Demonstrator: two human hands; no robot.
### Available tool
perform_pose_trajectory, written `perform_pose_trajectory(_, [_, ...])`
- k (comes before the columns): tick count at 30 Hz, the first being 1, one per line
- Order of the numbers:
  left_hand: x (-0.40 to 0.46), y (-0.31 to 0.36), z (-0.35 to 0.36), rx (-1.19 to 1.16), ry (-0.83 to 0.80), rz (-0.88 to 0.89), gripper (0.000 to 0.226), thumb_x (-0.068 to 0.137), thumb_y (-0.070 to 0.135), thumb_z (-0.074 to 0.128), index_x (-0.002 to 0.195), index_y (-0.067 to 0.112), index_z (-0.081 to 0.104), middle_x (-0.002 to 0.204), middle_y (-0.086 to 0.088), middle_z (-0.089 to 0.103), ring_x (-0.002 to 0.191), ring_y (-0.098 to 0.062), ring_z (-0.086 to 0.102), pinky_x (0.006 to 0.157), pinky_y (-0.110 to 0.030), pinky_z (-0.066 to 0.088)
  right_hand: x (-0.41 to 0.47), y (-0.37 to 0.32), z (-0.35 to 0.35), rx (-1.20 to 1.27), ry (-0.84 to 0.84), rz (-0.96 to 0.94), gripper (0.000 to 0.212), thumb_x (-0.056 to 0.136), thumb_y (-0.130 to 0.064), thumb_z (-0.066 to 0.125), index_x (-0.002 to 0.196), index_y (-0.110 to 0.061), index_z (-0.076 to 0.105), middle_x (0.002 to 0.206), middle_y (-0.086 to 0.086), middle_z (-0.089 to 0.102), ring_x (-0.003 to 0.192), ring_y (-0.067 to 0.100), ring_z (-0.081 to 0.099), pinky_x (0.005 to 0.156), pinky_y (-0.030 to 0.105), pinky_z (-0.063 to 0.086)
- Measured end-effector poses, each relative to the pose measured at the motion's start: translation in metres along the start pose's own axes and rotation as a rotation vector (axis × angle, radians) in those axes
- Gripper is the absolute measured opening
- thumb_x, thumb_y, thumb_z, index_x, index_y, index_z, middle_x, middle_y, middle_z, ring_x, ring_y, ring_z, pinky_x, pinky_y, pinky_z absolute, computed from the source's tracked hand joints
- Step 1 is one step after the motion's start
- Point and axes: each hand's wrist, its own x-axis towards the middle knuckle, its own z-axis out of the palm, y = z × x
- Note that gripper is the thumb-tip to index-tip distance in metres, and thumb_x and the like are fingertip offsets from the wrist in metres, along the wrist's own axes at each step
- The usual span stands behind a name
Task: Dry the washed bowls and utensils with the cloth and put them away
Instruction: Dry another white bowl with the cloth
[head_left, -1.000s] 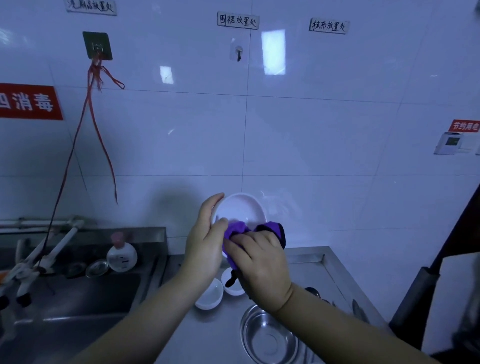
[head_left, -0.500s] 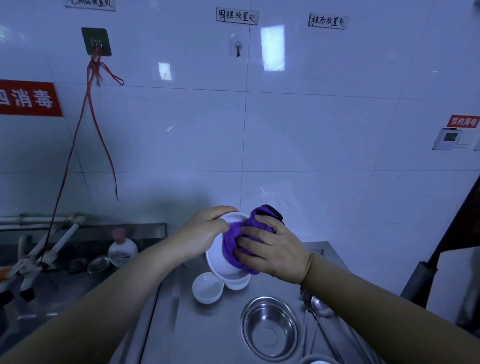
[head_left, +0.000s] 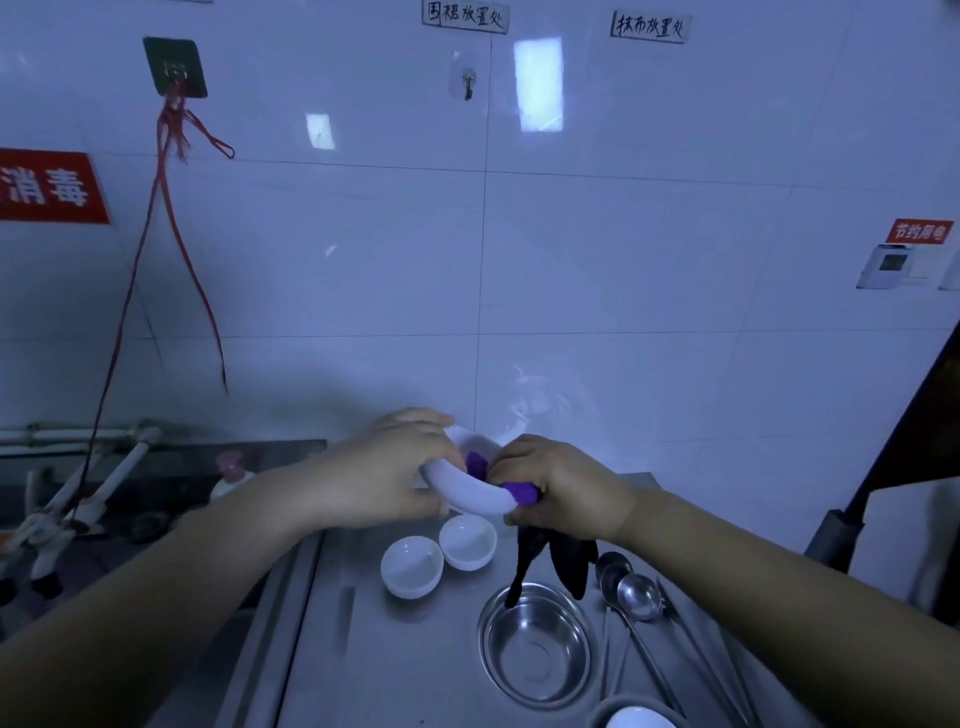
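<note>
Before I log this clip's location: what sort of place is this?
Probably a commercial or canteen kitchen's washing-up area: a stainless steel counter beside a sink, white tiled wall with labelled hooks, and a red disinfection sign.

The bowl (head_left: 475, 496) being held is plain white, and the cloth (head_left: 521, 492) tucked over its rim is purple, with a black part hanging down below. Two small bowls (head_left: 413, 566) on the counter (head_left: 395, 670) are white too. The metal bowl (head_left: 535, 644) and the ladles (head_left: 638, 590) are shiny silver, like the steel counter. The wall tiles (head_left: 623, 260) are white with thin dark grout lines. A red cord (head_left: 166, 218) hangs from a dark hook plate (head_left: 175, 66), beside a red sign (head_left: 49, 187) with white characters.
</note>
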Motion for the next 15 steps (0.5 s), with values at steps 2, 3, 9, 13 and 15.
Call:
perform_pose_trajectory(2, [0.002, 0.000, 0.004, 0.054, 0.014, -0.013, 0.005, 0.078, 0.027, 0.066, 0.081, 0.024, 0.064, 0.093, 0.007, 0.063, 0.102, -0.008, 0.050, 0.083, -0.018, 0.039, 0.001, -0.001, -0.002, 0.042, 0.017, 0.035, 0.039, 0.068, -0.005, 0.081, 0.105, -0.010, 0.070, 0.104, 0.003, 0.067, 0.099, 0.021, 0.055, 0.088, 0.031, 0.044])
perform_pose_trajectory(3, [0.001, -0.002, 0.004, 0.023, 0.010, -0.042, 0.006, 0.078, 0.028, 0.067, 0.076, 0.028, 0.061, 0.085, 0.009, 0.062, 0.089, -0.006, 0.053, 0.073, -0.019, 0.041, 0.001, -0.001, -0.003, 0.068, 0.035, 0.041, 0.042, 0.067, -0.005, 0.082, 0.107, -0.009, 0.069, 0.106, 0.004, 0.066, 0.100, 0.019, 0.055, 0.089, 0.026, 0.043])
perform_pose_trajectory(9, [-0.010, -0.009, 0.017, -0.775, 0.168, -0.247, 0.007, 0.072, 0.030, 0.069, 0.077, 0.025, 0.068, 0.072, 0.009, 0.062, 0.067, -0.008, 0.054, 0.064, -0.026, 0.039, 0.000, 0.003, -0.015, 0.427, 0.555, 0.357, 0.053, 0.068, 0.001, 0.079, 0.101, -0.037, 0.062, 0.101, -0.008, 0.064, 0.089, 0.008, 0.060, 0.079, 0.012, 0.045])
perform_pose_trajectory(13, [-0.004, 0.007, 0.036, -1.219, 0.290, -0.213, 0.021, 0.075, 0.015, 0.062, 0.093, 0.012, 0.073, 0.091, -0.011, 0.073, 0.083, -0.018, 0.066, 0.075, -0.025, 0.051, 0.008, -0.009, -0.015, 0.483, 0.732, 0.342, 0.035, 0.077, -0.015, 0.071, 0.100, -0.039, 0.062, 0.104, -0.017, 0.063, 0.094, -0.003, 0.059, 0.082, 0.008, 0.042])
perform_pose_trajectory(15, [0.002, 0.017, 0.042, -1.286, 0.308, -0.181, 0.031, 0.076, 0.011, 0.060, 0.105, 0.001, 0.067, 0.101, -0.022, 0.069, 0.090, -0.027, 0.065, 0.083, -0.035, 0.049, 0.014, -0.016, -0.007, 0.475, 0.719, 0.284, 0.027, 0.084, -0.027, 0.060, 0.110, -0.023, 0.065, 0.114, -0.011, 0.063, 0.109, 0.003, 0.056, 0.094, 0.016, 0.041])
